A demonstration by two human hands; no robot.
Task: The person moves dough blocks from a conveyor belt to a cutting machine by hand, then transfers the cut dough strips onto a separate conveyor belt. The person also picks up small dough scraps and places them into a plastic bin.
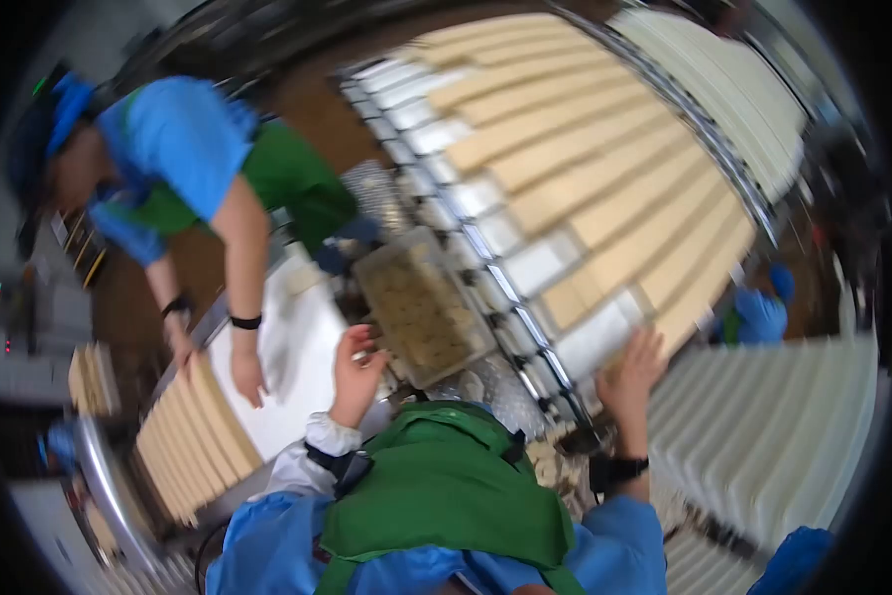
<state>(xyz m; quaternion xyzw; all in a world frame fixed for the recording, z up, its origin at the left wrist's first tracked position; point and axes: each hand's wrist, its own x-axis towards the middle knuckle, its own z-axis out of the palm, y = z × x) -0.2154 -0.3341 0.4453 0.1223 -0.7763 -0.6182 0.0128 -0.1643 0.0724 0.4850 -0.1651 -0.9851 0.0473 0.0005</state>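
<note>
My left hand point(355, 377) is raised beside a plastic bin point(416, 307), its fingers half bent and apart, with nothing visible in them. The bin holds pale round pieces. My right hand point(632, 377) has its fingers stretched out over the near end of a conveyor point(505, 283). It is at or just above a white slat point(599, 332) and the end of a tan strip point(704, 302); motion blur hides whether it touches. Long rows of flat tan strips cover most of the conveyor, with bare white slats along the left side.
To the left, a co-worker in a blue shirt and green apron leans over a white tabletop point(287, 347), hands near a row of upright tan slabs point(198, 436). White pleated stacks point(773, 426) stand at the right. Pale scraps point(555, 471) lie below the conveyor's end.
</note>
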